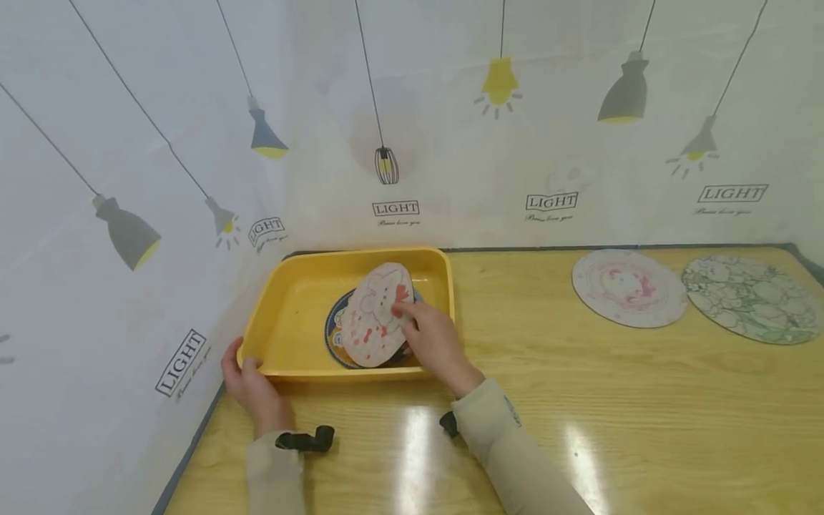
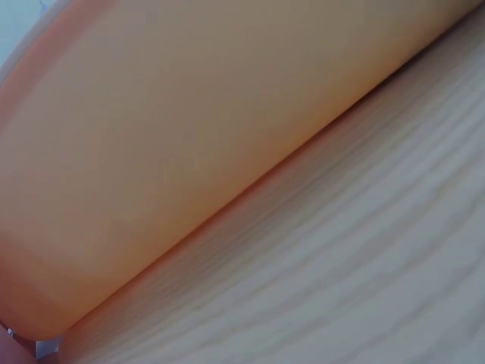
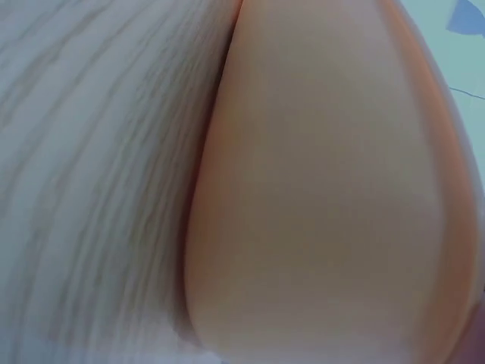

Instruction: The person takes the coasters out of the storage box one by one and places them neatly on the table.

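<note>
Head view: the right hand [image 1: 439, 348] pinches a pale, red-printed round disc [image 1: 373, 315], tilted over a blue-rimmed round disc [image 1: 332, 322] inside the yellow plastic tray [image 1: 290, 307]; the left hand [image 1: 256, 392] grips the tray's corner. Probably light and stiff, material unclear; best edge-held.

Tray [image 1: 292, 311] left of centre is showing plain yellow. Upper disc [image 1: 373, 315] inside is showing pale pink with red marks; lower disc [image 1: 335, 325] is showing a dark blue rim. Right of frame, one round mat [image 1: 627, 288] is showing pink on white, far-right mat [image 1: 753, 299] is showing green-grey flowers. Table [image 1: 579, 379] is showing yellow woodgrain.
</note>
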The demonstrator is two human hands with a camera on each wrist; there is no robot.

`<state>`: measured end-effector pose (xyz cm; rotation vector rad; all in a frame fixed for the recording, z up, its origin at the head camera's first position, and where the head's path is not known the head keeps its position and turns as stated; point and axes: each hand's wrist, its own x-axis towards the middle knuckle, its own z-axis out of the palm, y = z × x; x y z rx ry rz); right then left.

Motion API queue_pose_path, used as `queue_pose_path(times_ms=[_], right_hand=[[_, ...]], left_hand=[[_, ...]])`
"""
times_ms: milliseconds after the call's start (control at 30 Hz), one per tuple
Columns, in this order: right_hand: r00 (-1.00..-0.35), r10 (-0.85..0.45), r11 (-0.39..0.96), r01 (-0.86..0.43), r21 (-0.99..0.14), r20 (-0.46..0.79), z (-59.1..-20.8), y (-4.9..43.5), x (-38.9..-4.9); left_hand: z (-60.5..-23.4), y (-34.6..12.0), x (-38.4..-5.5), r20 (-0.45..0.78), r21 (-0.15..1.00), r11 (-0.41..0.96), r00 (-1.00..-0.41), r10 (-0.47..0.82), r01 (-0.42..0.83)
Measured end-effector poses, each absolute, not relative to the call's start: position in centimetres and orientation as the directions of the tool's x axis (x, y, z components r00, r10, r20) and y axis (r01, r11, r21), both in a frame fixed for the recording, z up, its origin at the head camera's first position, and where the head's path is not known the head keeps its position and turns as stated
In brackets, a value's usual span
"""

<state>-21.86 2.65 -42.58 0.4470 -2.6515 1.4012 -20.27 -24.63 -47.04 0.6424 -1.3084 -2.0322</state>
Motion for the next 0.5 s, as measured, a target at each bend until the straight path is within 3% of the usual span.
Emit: queue_pose_path(times_ms=[500], right_hand=[[-0.938, -0.218, 0.52, -0.345, -0.782, 0.269, -42.82, 2.97, -21.91]], left_hand=[[-47.33, -24.89, -20.39, -0.043, 0.901, -0.324, -0.685, -0.727, 0.288]])
